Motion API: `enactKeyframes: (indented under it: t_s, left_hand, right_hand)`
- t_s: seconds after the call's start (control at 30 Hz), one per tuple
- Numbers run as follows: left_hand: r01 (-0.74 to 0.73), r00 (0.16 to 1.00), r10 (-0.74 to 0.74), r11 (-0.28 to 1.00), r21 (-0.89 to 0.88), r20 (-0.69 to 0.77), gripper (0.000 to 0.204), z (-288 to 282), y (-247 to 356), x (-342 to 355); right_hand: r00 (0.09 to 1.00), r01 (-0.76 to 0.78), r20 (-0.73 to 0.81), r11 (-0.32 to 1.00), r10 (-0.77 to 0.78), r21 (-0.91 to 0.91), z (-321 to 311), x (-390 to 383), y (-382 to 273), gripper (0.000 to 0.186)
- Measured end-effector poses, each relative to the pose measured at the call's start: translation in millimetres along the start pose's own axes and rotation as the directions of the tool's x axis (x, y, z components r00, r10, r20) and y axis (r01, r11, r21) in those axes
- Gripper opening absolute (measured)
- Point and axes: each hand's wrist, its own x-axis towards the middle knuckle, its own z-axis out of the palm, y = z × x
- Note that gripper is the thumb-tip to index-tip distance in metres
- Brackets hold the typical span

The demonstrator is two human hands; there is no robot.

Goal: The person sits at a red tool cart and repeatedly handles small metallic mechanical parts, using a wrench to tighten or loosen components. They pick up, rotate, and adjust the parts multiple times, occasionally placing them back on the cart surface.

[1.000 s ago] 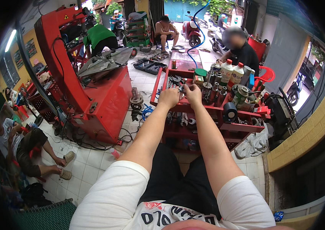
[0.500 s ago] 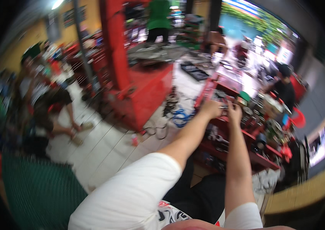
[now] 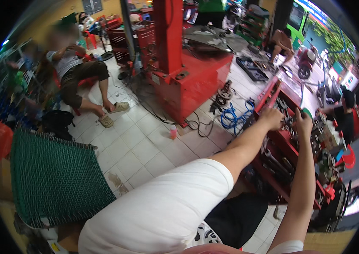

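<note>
From my seat I see the left hand (image 3: 272,119) and right hand (image 3: 304,122) with fingers curled over the cart (image 3: 288,142), whether around anything I cannot tell, tools (image 3: 282,104) lying in it, clutter (image 3: 327,139) crowding its right, and blue hose (image 3: 233,118) coiled between cart and machine (image 3: 200,82).

My own outfit: white shirt (image 3: 162,228), black legwear (image 3: 243,216).
Left sleeve (image 3: 183,186) and right sleeve (image 3: 290,247): white, short. Chest print (image 3: 207,235): bold, dark, only partly seen. Left hand (image 3: 271,119) and right hand (image 3: 303,123): mine, bare; forearms (image 3: 249,148) likewise.
</note>
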Motion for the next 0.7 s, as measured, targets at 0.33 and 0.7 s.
enactKeyframes:
  t_s: [0.33, 0.7]
  left_hand:
    - [-0.022, 0.999, 0.02, 0.997, -0.078, -0.028, 0.033, 15.2, -7.8, 9.5]
    - [-0.02, 1.0, 0.02, 0.998, -0.065, 0.005, 0.034, -2.0, 4.3, 1.7]
  right_hand:
    - [0.952, 0.192, 0.293, 0.918, -0.088, -0.347, -20.1, 20.5, -25.9, 0.055]
    - [0.769, 0.546, 0.589, 0.734, -0.247, -0.405, -34.6, 33.3, -32.1, 0.023]
